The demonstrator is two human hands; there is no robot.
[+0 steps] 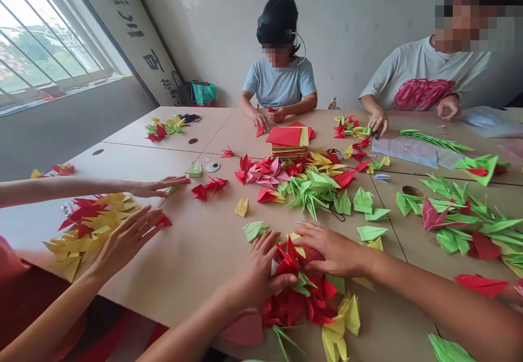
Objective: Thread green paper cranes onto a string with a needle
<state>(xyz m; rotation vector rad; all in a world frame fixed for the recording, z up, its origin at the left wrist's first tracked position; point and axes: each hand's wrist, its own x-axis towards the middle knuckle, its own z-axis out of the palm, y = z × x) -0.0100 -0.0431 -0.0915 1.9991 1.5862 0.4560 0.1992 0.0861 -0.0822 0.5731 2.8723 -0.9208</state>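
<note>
Down at the near edge of the table [196, 264], both of the wearer's hands are in a heap of folded paper shapes [302, 302] — mostly red, with some green and yellow pieces mixed in. The left hand [255, 272] has its fingers curled into the left side of the heap, gripping red pieces. The right hand [333, 250] lies flat with spread fingers, pressing on the top of the same heap, released rather than clenched. A few yellow shapes [339, 329] spill from the heap toward the table edge.

To the left, another person's two hands reach in: one [161, 186] lies flat on the table near small red shapes [208, 188], the other [126, 239] hovers open beside a pile of yellow and red shapes [87, 226].

Farther back, a wide scatter of green, pink and red shapes [302, 185] covers the table's middle, with a stack of square paper sheets [288, 141] behind it. More green shapes [461, 212] lie to the right. Across the table sit a person in a blue shirt [280, 81] and a person in a white shirt [420, 76], each with hands on paper — what they hold is too small to tell.
</note>
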